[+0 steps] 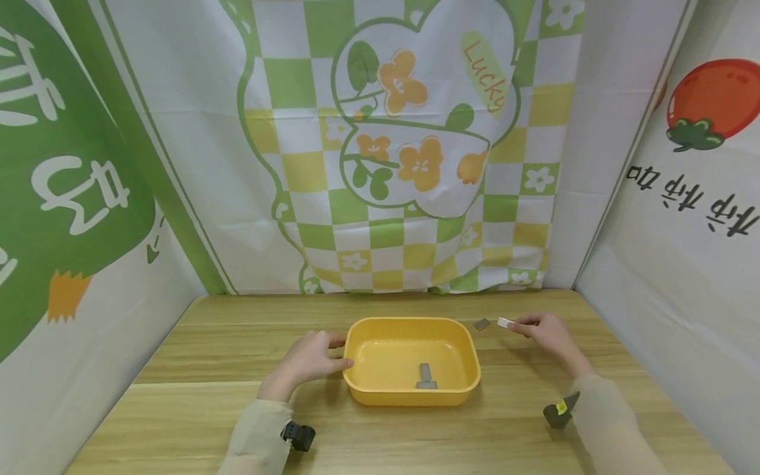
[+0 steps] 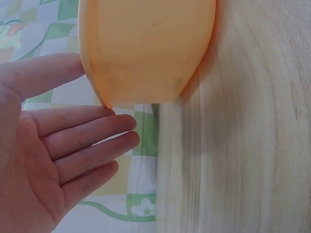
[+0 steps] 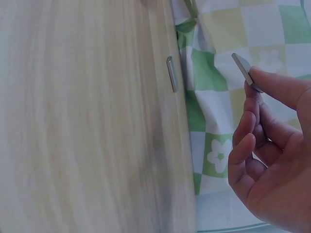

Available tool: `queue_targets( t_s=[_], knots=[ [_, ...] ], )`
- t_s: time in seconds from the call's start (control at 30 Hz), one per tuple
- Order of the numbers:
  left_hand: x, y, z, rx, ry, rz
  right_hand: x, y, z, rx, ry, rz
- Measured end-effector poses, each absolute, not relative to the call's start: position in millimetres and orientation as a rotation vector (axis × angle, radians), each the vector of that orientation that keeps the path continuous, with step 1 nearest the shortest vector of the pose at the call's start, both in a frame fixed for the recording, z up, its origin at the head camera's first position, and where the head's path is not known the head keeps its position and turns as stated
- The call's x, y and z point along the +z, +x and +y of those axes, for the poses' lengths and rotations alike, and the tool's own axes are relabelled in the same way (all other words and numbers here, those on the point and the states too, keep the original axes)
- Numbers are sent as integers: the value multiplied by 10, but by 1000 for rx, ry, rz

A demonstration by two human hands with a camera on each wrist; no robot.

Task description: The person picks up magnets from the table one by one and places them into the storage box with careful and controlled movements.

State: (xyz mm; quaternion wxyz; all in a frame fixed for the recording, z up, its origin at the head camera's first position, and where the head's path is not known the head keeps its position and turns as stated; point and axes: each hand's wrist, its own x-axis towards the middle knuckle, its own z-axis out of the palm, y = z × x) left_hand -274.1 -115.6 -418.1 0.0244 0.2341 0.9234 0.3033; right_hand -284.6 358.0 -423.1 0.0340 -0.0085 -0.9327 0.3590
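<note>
A yellow plastic tub stands on the wooden table. My left hand is at its left end, thumb at the rim and the other fingers nearly straight. In the left wrist view, the thumb and index fingertips touch the tub's edge. Out to the right of the tub, my right hand pinches a small flat rectangular metal piece between thumb and index finger, above the table. A similar grey piece lies on the table between that hand and the tub. Two grey pieces lie inside the tub.
The wooden table ends at a back wall hung with a green-and-yellow checked cloth. Printed white side panels border the table left and right. A dark wrist camera is worn on each sleeve.
</note>
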Motion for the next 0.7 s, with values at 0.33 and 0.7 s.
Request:
queue_targets(
  t_s=[0.33, 0.7],
  knots=[
    [-4188, -2746, -1157, 926, 722, 2867, -4141, -2858, 3451, 1118, -7, -2885],
    [-4188, -2744, -1156, 932, 717, 2858, -4068, -2891, 3305, 1134, 45, -2870]
  ],
)
